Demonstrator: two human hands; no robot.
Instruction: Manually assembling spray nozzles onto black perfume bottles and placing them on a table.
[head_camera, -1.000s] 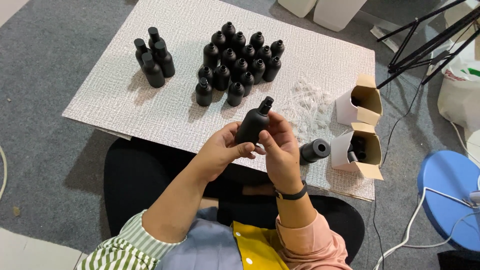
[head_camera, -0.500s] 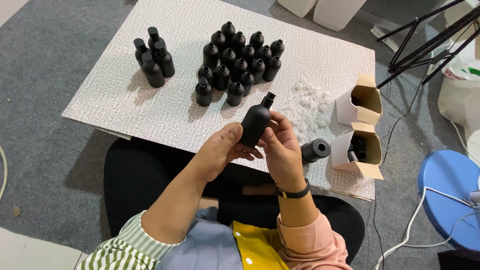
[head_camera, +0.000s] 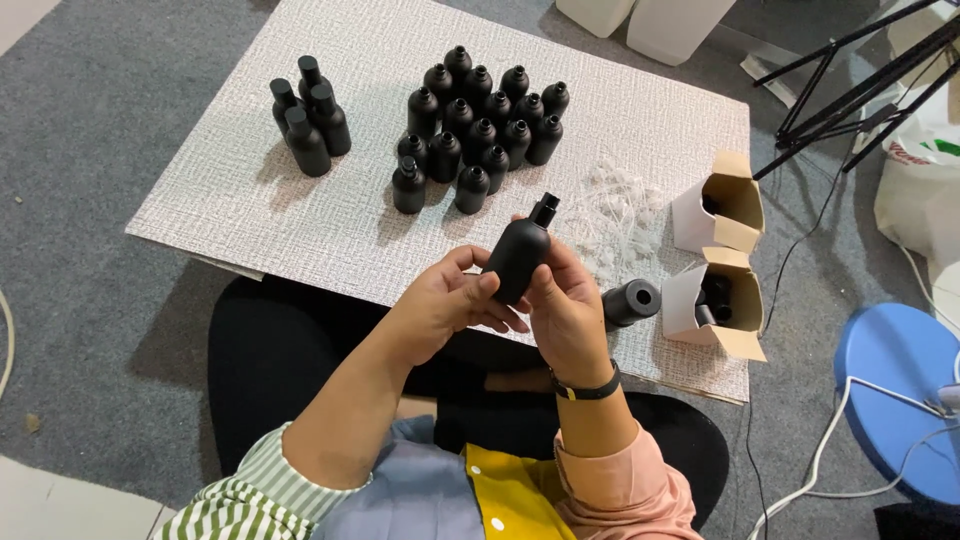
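While both hands keep hold of it, the matte black round-shouldered bottle (head_camera: 518, 258) now stands steeper than half a second ago, its neck pointing up and slightly right above the lap, near the pale textured board (head_camera: 250, 190). The left hand (head_camera: 450, 305) curls around its lower body, fingers pressed against it; the right hand (head_camera: 568, 305) cups the other side, thumb on the bottle. Beside the right hand, the short black cylinder (head_camera: 632, 301) lies unmoved, and the cluster of black bottles (head_camera: 478, 130) stands as before.
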